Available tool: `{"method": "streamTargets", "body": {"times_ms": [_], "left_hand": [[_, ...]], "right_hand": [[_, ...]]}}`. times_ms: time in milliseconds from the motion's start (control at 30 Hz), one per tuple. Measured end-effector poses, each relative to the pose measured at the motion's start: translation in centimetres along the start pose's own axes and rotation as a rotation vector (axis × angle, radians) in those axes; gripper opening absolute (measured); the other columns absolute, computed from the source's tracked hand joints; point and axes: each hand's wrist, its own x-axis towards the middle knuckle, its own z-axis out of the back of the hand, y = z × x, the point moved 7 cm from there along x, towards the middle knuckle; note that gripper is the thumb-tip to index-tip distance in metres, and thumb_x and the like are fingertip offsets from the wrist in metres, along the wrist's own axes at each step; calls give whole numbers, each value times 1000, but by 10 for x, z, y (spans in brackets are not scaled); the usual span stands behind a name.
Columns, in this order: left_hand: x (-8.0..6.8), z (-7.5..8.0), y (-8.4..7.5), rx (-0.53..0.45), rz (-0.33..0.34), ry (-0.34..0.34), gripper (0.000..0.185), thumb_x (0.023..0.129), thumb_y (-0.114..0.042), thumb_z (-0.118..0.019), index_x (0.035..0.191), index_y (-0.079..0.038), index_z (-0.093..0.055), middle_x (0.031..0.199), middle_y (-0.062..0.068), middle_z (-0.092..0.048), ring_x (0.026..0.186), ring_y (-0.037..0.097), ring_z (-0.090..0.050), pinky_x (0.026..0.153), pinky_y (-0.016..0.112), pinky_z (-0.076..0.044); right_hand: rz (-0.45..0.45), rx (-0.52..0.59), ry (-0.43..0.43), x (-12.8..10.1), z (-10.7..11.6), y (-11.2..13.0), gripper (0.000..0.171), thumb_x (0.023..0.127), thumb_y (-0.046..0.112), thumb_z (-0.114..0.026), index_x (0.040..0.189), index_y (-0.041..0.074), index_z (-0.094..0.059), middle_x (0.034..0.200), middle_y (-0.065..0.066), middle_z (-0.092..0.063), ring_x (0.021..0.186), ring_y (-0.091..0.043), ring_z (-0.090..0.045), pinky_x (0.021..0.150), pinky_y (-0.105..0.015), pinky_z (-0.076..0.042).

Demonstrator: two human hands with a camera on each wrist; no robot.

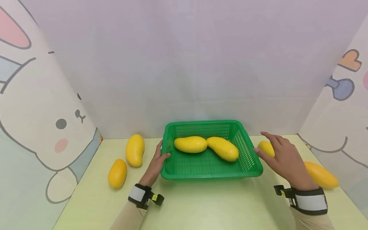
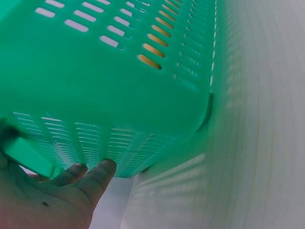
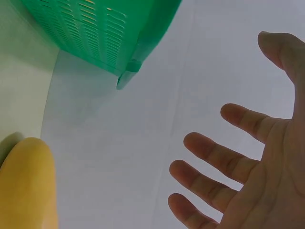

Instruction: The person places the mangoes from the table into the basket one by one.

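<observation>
Tabletop (image 1: 201, 207) of pale yellow-green meets plain lilac wall (image 1: 187, 64), cartoon panels (image 1: 34, 111) flanking.

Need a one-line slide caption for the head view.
Left hand grips green plastic slotted basket holding two yellow mangoes; open right hand hovers over a third mango.
</observation>
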Motion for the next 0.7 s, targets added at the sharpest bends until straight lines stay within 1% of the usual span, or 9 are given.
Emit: {"method": "streamTargets", "body": {"times_ms": [233, 467, 700], "left_hand": [[0, 0, -1, -9, -6, 7, 72, 106, -15, -43, 164, -18, -1, 169, 13, -6, 153, 33, -10, 118, 59, -12], [0, 1, 0, -1, 1, 1, 72, 106, -17, -43, 164, -19, -1, 169, 12, -5, 153, 32, -7, 119, 59, -10], [1, 1, 2, -3, -8, 4, 71, 106, -15, -43, 164, -18, -1, 169, 12, -5, 153, 32, -8, 119, 59, -10]], "right_hand": [[-8, 0, -1, 1, 1, -2, 64, 94, 38, -71, 145, 4, -51, 125, -32, -57, 102, -50, -55, 78, -64, -43], [-8, 22, 1, -1, 2, -2, 54, 102, 34, -61, 146, 5, -50, 128, -31, -56, 106, -49, -54, 84, -65, -39], [-29, 25, 13, -2, 1, -5, 54, 103, 35, -59, 147, 6, -49, 130, -30, -56, 108, -50, -53, 85, -66, -39]]}}
